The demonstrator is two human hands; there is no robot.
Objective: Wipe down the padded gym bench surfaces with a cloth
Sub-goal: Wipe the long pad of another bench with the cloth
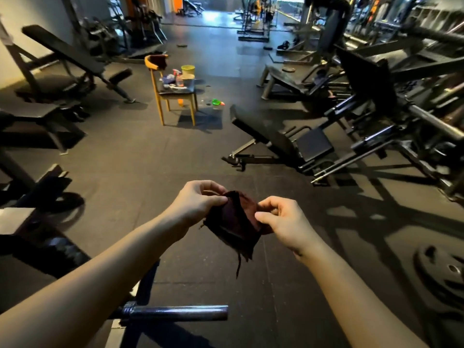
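Observation:
A dark maroon cloth [234, 222] hangs between my two hands above the black rubber floor, with frayed threads dangling below it. My left hand [198, 202] pinches its upper left edge. My right hand [278, 219] pinches its right side with thumb and curled fingers. A black adjustable padded bench [266, 133] stands ahead and to the right, its back pad inclined. Another inclined padded bench [67, 51] is at the far left, and a flat one [30, 111] sits nearer on the left.
A wooden chair [173, 96] ahead holds spray bottles, a yellow-green bucket [188, 69] and a cloth over its back. Weight machines crowd the right side. A steel bar [175, 313] lies near my feet, a weight plate [444, 275] at lower right.

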